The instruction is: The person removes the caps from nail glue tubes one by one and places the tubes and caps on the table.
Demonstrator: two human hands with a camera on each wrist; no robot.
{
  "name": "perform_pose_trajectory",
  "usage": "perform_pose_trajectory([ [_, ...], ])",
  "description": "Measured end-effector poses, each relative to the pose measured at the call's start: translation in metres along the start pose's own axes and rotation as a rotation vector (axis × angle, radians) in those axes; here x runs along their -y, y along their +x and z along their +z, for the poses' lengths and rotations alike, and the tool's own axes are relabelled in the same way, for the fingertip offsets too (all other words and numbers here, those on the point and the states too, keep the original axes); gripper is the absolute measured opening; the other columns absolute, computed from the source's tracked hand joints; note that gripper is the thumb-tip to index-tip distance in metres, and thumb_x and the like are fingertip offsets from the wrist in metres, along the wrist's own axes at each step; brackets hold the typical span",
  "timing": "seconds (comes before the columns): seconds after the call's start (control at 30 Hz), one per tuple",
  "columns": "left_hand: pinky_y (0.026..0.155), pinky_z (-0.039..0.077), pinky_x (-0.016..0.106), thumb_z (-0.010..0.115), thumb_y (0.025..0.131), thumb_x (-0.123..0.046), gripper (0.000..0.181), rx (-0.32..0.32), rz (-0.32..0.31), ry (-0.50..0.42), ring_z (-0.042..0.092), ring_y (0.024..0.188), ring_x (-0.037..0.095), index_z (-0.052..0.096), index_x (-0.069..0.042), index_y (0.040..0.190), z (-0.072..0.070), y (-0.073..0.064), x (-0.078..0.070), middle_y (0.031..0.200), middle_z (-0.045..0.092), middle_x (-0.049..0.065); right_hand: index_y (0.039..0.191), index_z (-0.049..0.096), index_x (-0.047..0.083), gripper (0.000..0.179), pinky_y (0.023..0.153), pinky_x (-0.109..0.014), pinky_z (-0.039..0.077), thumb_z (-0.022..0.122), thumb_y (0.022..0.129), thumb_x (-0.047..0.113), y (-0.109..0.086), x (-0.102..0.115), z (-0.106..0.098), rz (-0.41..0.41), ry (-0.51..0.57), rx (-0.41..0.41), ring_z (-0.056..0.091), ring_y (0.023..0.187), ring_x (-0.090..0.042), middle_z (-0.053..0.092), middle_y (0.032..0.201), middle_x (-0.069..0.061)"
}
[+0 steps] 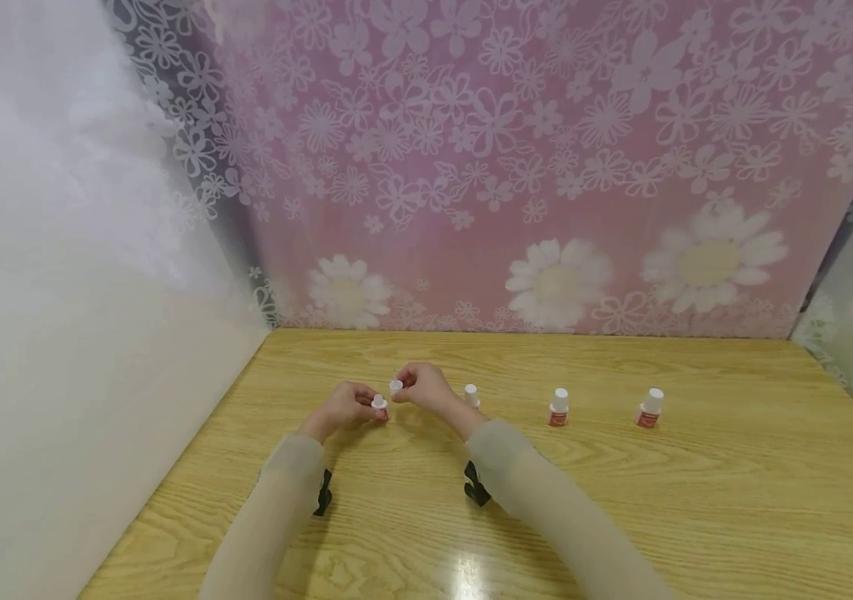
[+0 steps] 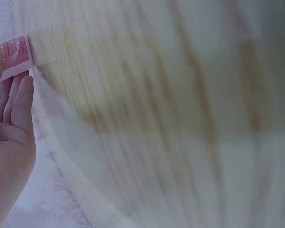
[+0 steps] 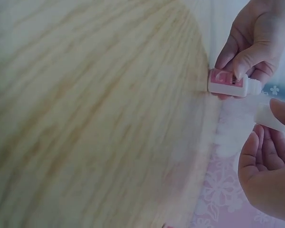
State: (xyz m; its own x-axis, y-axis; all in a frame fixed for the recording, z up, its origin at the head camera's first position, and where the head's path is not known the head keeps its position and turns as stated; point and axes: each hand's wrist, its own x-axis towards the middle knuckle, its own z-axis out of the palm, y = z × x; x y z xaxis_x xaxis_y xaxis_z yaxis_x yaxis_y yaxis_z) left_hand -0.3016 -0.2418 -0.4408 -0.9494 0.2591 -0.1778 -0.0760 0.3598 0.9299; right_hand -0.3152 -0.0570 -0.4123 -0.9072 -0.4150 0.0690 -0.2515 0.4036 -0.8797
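My left hand (image 1: 347, 406) grips a small white bottle (image 1: 380, 408) with a red-pink label by its sides, close over the wooden table. In the right wrist view this bottle (image 3: 228, 83) shows a bare, stepped white neck. Just to the right and slightly higher, my right hand (image 1: 423, 387) pinches a white cap (image 1: 396, 387) between thumb and fingers, apart from the bottle. The right wrist view shows the cap (image 3: 270, 117) near the neck. In the left wrist view only the labelled lower part of the bottle (image 2: 17, 56) shows beside the left fingers.
Three more capped bottles stand upright in a row to the right: one (image 1: 471, 395) partly behind my right wrist, one (image 1: 559, 407) in the middle, one (image 1: 649, 408) farthest right. The wood-grain table (image 1: 734, 500) meets a pink flowered curtain (image 1: 471, 208) behind and a white sheet (image 1: 96, 292) at left.
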Motion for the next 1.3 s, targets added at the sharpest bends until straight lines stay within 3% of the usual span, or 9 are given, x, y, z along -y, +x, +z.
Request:
perform_pose_trajectory([
  [0.43, 0.073, 0.047, 0.031, 0.063, 0.077, 0.005, 0.020, 0.026, 0.027, 0.005, 0.063, 0.080, 0.022, 0.058, 0.010, 0.096, -0.001, 0.002, 0.001, 0.083, 0.065, 0.016, 0.088, 0.064, 0.001, 0.019, 0.065, -0.024, 0.044, 0.072, 0.072, 0.007, 0.006, -0.013, 0.002, -0.021, -0.184, 0.055, 0.054, 0.072, -0.013, 0.060, 0.077, -0.003],
  [0.83, 0.080, 0.044, 0.041, 0.062, 0.078, 0.007, 0.022, 0.073, 0.065, -0.006, 0.061, 0.084, 0.030, 0.056, 0.014, 0.098, -0.002, 0.000, -0.001, 0.087, 0.063, 0.023, 0.082, 0.064, 0.001, 0.013, 0.059, -0.023, 0.044, 0.071, 0.071, 0.001, 0.007, -0.013, 0.006, -0.042, -0.201, 0.103, 0.053, 0.067, -0.012, 0.060, 0.072, -0.003],
  [1.0, 0.081, 0.043, 0.045, 0.061, 0.077, 0.010, 0.023, 0.091, 0.061, -0.014, 0.061, 0.084, 0.029, 0.054, 0.016, 0.099, -0.001, -0.005, -0.010, 0.088, 0.063, 0.023, 0.079, 0.064, 0.001, 0.014, 0.056, -0.022, 0.042, 0.073, 0.068, -0.001, 0.005, -0.012, 0.009, -0.042, -0.188, 0.106, 0.051, 0.063, -0.011, 0.059, 0.069, -0.002],
  [1.3, 0.072, 0.047, 0.031, 0.066, 0.075, 0.006, 0.023, 0.067, 0.055, -0.003, 0.062, 0.078, 0.020, 0.059, 0.009, 0.096, -0.003, 0.004, 0.003, 0.084, 0.065, 0.013, 0.080, 0.065, 0.000, 0.016, 0.059, -0.022, 0.044, 0.073, 0.067, 0.000, 0.004, -0.013, 0.011, -0.072, -0.247, 0.102, 0.053, 0.067, -0.012, 0.061, 0.073, -0.004],
])
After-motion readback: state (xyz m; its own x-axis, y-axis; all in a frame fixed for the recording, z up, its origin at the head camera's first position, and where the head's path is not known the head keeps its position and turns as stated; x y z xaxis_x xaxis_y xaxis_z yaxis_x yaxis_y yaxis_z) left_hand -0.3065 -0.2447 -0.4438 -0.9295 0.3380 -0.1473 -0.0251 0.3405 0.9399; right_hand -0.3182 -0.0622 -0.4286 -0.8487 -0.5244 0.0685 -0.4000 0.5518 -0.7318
